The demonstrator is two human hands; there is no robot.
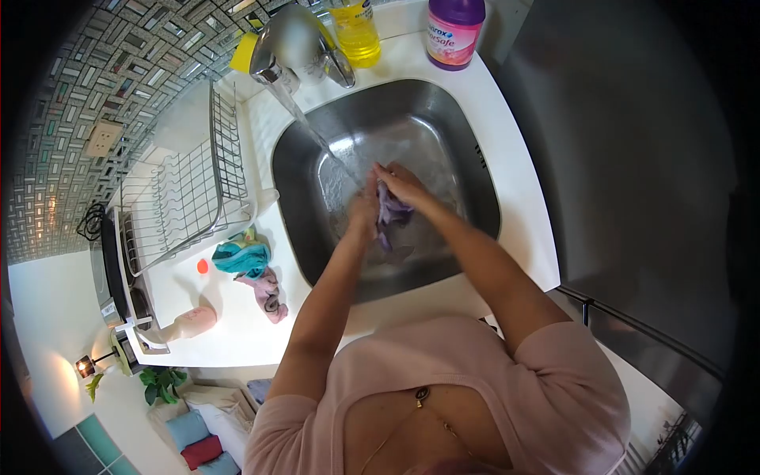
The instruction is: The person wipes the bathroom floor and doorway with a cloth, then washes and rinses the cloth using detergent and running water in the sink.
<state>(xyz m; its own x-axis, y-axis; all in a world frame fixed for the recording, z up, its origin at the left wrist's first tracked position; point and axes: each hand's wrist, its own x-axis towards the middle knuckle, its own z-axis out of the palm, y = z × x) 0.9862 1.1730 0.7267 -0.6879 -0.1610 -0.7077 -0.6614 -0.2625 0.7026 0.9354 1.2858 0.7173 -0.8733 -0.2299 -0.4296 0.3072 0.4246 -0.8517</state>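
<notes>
Both hands are together over the middle of the steel sink [309,229], with a wet purple cloth [389,207] between them. My left hand [364,207] presses against the cloth from its left side, fingers pointing up. My right hand [401,184] closes on the cloth's upper part from the right. The cloth's lower end hangs down over the water in the sink. From the faucet [273,67] a stream of water runs into the basin, just left of the hands.
Left of the sink, a teal cloth [241,257] and a pinkish cloth [271,297] lie near a wire dish rack [186,190], an orange cap [203,266] and a pale pink bottle [195,321]. Behind it stand a yellow liquid bottle [358,36] and a purple-capped bottle [454,36].
</notes>
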